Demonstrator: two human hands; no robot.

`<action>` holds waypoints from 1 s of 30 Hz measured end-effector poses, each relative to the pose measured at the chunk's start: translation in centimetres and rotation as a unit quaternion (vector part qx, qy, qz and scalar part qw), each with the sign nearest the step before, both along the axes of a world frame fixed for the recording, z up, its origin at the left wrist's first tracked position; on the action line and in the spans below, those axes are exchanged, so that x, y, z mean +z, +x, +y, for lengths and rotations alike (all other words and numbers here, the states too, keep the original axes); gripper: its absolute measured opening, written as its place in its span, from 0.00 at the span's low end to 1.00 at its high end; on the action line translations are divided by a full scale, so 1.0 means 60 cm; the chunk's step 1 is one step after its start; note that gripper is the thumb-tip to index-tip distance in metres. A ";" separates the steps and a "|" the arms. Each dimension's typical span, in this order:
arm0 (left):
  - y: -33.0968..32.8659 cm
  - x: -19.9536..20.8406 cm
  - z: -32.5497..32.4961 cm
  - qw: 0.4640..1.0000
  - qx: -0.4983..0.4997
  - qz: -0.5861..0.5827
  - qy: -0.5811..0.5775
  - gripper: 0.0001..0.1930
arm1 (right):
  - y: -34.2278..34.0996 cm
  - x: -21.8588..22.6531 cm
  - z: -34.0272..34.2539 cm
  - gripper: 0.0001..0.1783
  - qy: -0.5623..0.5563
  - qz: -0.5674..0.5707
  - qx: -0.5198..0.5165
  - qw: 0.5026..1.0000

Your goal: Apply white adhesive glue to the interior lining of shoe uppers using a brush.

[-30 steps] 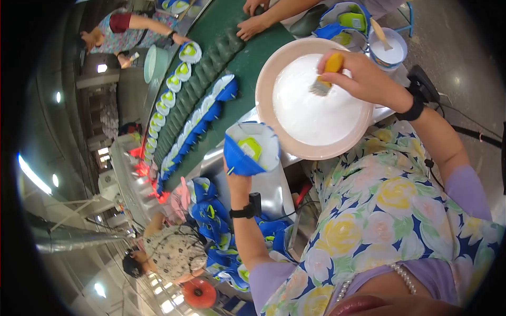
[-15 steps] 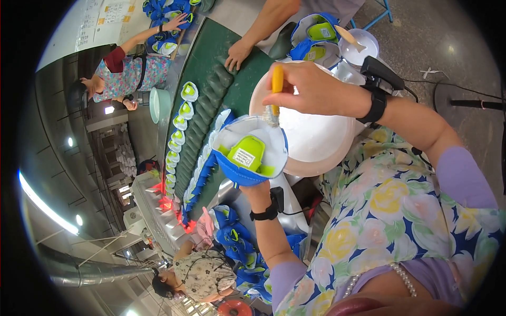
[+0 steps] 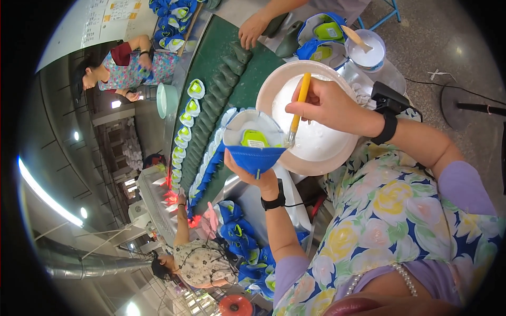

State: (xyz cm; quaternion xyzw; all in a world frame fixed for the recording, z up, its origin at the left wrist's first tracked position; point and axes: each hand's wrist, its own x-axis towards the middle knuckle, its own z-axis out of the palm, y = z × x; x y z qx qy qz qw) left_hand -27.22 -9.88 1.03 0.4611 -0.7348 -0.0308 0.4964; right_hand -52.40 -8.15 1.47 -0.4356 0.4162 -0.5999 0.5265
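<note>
A blue shoe upper (image 3: 252,157) with a pale lining rests in my left hand (image 3: 259,178), its opening turned up. A lime-green insert with a white label shows inside it. My right hand (image 3: 333,108) grips a yellow-handled brush (image 3: 301,101). Its bristles are at the right edge of the upper's lining; whether they press on it I cannot tell. Just beyond, under my right hand, stands a wide pinkish basin (image 3: 268,87) of white liquid (image 3: 321,150). My left fingers are partly hidden below the upper.
A green conveyor belt (image 3: 258,79) carries dark shoe lasts (image 3: 213,97) and rows of uppers (image 3: 182,131). A co-worker's hand (image 3: 253,30) is at its near end. A white pot (image 3: 371,58) with a brush stands right; blue uppers (image 3: 235,231) are piled beside my left arm.
My right hand and brush have shifted right and slightly down, the bristles moving from the lining's far edge to its right edge. My left hand has tilted the upper. The co-worker's hand moved along the belt.
</note>
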 end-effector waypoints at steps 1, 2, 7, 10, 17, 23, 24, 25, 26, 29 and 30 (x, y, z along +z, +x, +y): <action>-0.004 0.011 0.001 1.000 0.001 0.000 0.000 0.22 | -0.007 -0.002 0.000 0.15 -0.031 -0.011 0.000 0.999; -0.007 0.021 0.002 0.994 -0.047 0.054 0.079 0.23 | -0.017 -0.002 0.000 0.15 -0.031 -0.011 0.000 0.999; 0.073 -0.010 0.011 0.619 -0.207 0.433 0.622 0.19 | -0.033 -0.001 0.008 0.10 -0.213 0.066 0.023 0.975; 0.017 -0.019 0.044 0.446 -0.123 0.548 0.697 0.18 | -0.017 0.008 0.010 0.09 -0.351 0.087 0.033 0.932; -0.019 -0.015 0.078 0.330 -0.185 0.622 0.686 0.16 | -0.004 0.007 -0.005 0.10 -0.381 0.207 0.091 0.897; -0.055 0.025 0.073 0.578 0.067 0.550 0.599 0.18 | -0.032 0.009 -0.008 0.09 -0.213 0.197 0.097 0.952; 0.012 -0.009 0.077 0.535 -0.131 0.580 0.601 0.21 | -0.036 0.015 -0.007 0.08 -0.201 0.197 0.104 0.954; 0.008 -0.004 0.072 0.534 -0.131 0.582 0.599 0.21 | -0.042 0.015 -0.007 0.08 -0.202 0.198 0.107 0.953; -0.002 0.003 0.067 0.617 -0.104 0.537 0.566 0.22 | -0.050 0.014 -0.005 0.09 -0.168 0.205 0.144 0.954; 0.005 0.018 0.059 0.696 -0.142 0.449 0.542 0.24 | -0.054 0.016 -0.002 0.11 -0.180 0.195 0.113 0.958; 0.002 0.020 0.056 0.704 -0.132 0.426 0.553 0.24 | -0.053 0.016 -0.001 0.11 -0.224 0.175 0.041 0.958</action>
